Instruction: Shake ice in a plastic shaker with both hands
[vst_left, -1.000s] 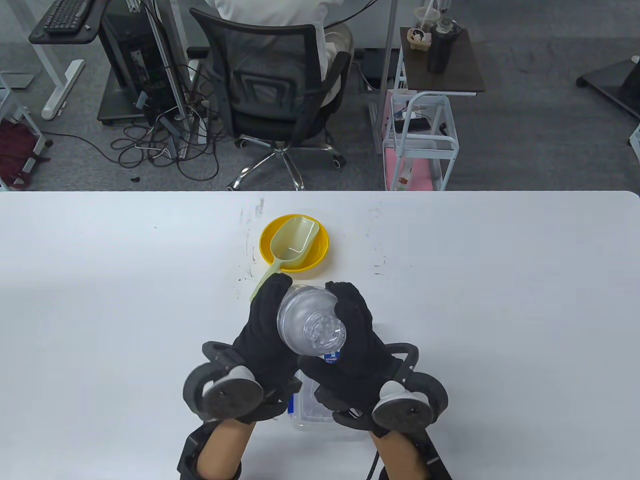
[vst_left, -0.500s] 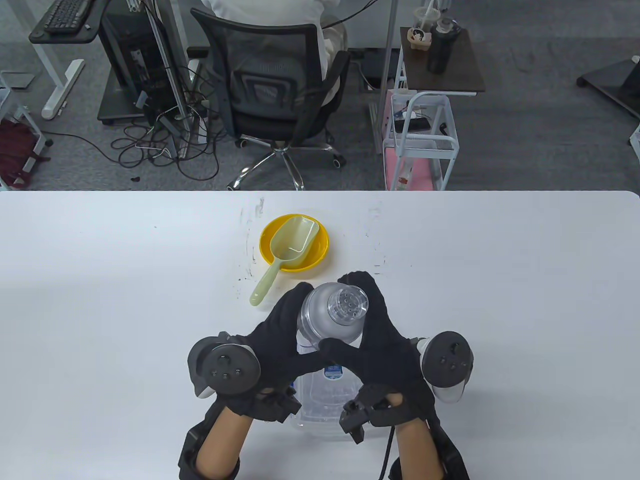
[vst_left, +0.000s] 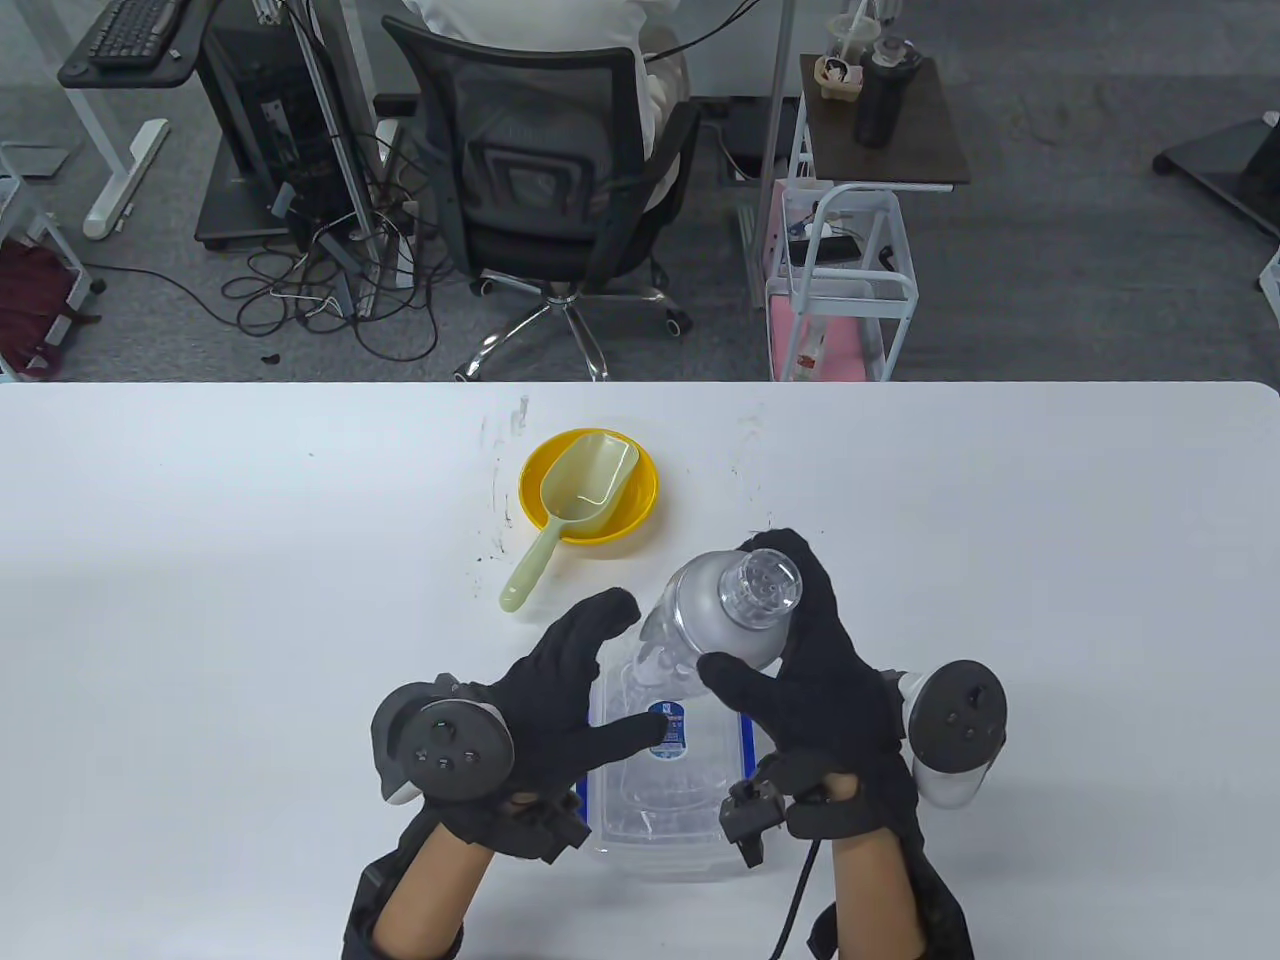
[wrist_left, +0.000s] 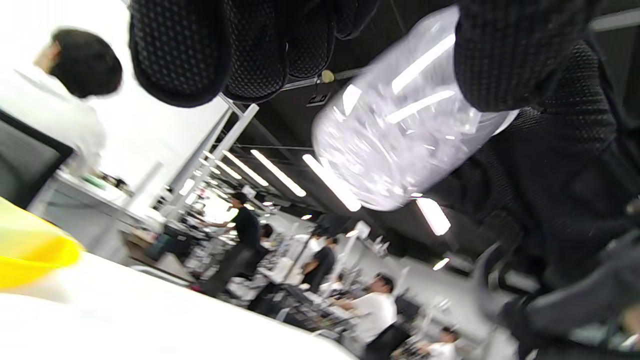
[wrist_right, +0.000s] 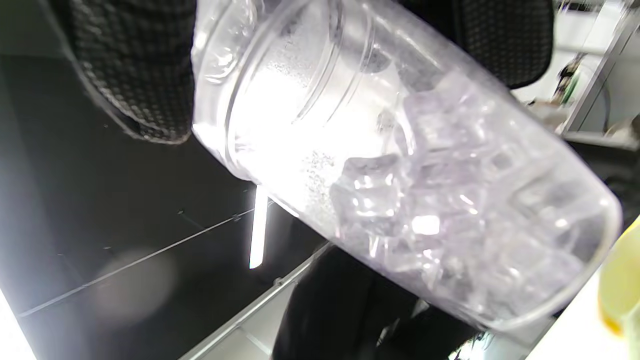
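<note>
- table: white; clear storage box at near edge
- shaker: tilted, aloft above box; ice pooled low
- right hand: wraps upper body
- left hand: fingers spread, off the shaker
- advice: regrip with left, cap covered; short firm strokes

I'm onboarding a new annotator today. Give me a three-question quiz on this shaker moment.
1. True or false: both hands grip the shaker.
2. What lies in the yellow bowl? A) lid B) scoop C) spoon
3. What does the shaker hold?

Key:
1. False: only the right hand holds it; the left hand is spread open beside it.
2. B, the green scoop.
3. Ice cubes.
</note>
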